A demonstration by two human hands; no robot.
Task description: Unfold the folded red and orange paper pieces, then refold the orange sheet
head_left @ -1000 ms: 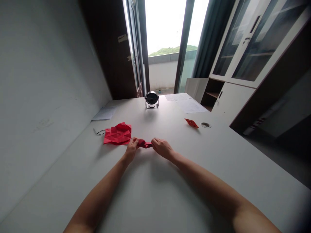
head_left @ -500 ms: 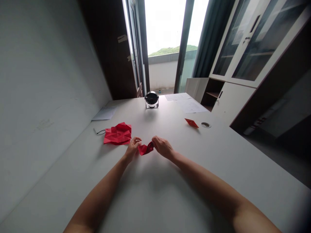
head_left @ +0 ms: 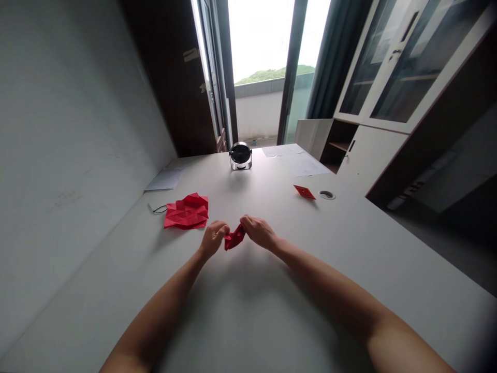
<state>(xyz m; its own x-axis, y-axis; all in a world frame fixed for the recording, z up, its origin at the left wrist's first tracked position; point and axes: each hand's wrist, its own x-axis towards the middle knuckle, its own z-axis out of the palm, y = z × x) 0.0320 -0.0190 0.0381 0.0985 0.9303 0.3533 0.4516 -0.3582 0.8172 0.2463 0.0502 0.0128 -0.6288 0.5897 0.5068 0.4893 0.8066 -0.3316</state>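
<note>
A small folded piece of red paper (head_left: 234,239) is pinched between both my hands just above the white table (head_left: 248,311). My left hand (head_left: 214,238) grips its left end with curled fingers. My right hand (head_left: 258,232) grips its right end, fingers closed over it. The paper is bent upward on the right side. To the left of my hands lies a larger creased red paper sheet (head_left: 186,211), flat on the table.
A small red folded piece (head_left: 304,192) lies near a round cable hole (head_left: 326,195) on the right. A small black fan (head_left: 240,156) stands at the table's far end. White sheets (head_left: 165,179) lie by the left wall, and a black cord (head_left: 157,209). A cabinet (head_left: 392,67) stands at right.
The red piece went from lying stretched flat between my hands to being bent and raised on the right. My hands have drawn closer together. The view shifted slightly.
</note>
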